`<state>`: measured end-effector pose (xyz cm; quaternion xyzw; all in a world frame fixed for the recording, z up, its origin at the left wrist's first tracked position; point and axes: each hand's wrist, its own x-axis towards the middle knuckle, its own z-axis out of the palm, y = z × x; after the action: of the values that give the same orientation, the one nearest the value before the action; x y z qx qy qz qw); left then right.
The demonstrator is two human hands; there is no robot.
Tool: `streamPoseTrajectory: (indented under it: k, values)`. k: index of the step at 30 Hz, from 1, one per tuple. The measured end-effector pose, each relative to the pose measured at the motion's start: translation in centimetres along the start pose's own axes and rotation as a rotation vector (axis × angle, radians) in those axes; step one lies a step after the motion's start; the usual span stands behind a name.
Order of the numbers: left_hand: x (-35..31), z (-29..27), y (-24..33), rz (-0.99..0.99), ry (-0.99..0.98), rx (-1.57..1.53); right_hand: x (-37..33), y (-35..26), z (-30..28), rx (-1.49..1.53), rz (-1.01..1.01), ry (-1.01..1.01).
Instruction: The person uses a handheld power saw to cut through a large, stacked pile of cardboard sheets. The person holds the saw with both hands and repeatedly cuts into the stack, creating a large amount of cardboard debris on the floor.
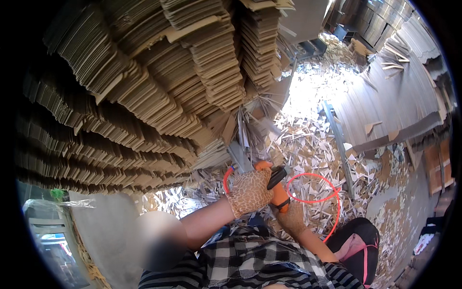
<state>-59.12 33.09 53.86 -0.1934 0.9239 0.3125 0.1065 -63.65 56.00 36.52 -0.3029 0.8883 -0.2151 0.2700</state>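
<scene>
Scrap-littered floor [315, 137]; left grip [251, 189], right grip [291, 219] both holding orange pneumatic tool [279, 194]; likely stripping cardboard stacks [216, 72]; next needs steady aim.

Cardboard workshop, towering sheet stacks [211, 62], floor [402, 200] littered with offcuts [308, 144], perhaps bundles [380, 21] beyond

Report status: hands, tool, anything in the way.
Left hand around orange tool. Right hand at its near end. Red hose looping on the right, over scraps.

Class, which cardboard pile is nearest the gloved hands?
The brown pile at upper left: its layered edges end near the left hand, while the grey pile stands right, beyond scattered scraps.
</scene>
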Motion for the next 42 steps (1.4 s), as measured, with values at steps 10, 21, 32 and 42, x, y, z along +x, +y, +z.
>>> streamPoseTrajectory:
  k: [10,21,32,42]
  values:
    - [1.7,-1.9,-1.3,-0.013,-0.051,-0.079,1.5,-2.8,0.7,0.098,0.115,-0.075]
    - [1.0,-1.5,-2.1,0.054,-0.023,-0.062,1.9,-1.8,2.3,0.218,-0.053,-0.007]
    - [2.4,3.7,-6.6,0.116,-0.104,-0.096,1.4,-0.9,6.2,0.684,0.4,-0.13]
    - [3.0,7.6,-10.8,0.374,0.029,-0.06,4.1,7.2,14.5,0.508,-0.017,0.088]
